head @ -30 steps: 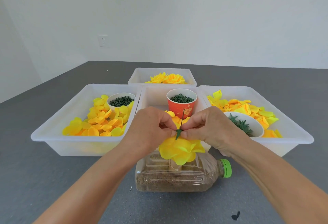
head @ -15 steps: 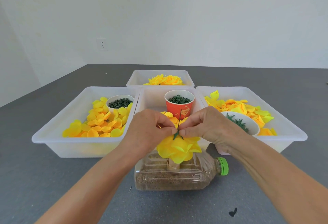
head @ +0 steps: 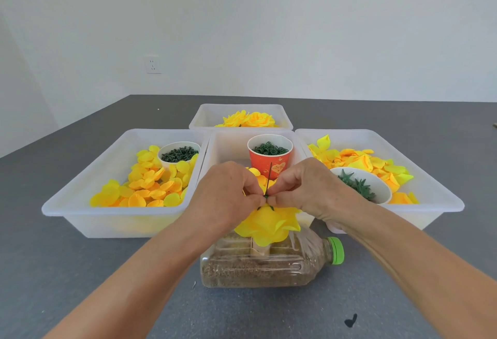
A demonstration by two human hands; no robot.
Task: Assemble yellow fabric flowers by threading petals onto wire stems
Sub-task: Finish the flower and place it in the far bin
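Four trays [head: 80,212] sit across mid-frame on the grey table [head: 67,285], unchanged over the last second; the view alone has drifted slightly. Below centre lies the bottle [head: 269,268], on its side, cap to the right. Above it, the flower [head: 269,224] hangs bloom-down at frame centre, as before. Left hand [head: 226,193] and right hand [head: 304,190] meet over it, each pinching the green calyx [head: 266,201] from its side. Change noted: the calyx has slid lower on the wire [head: 269,177] and now sits against the petals, with more wire standing bare above the fingertips. Assessment: this flower appears nearly seated, with closing-off of the stem likely next.
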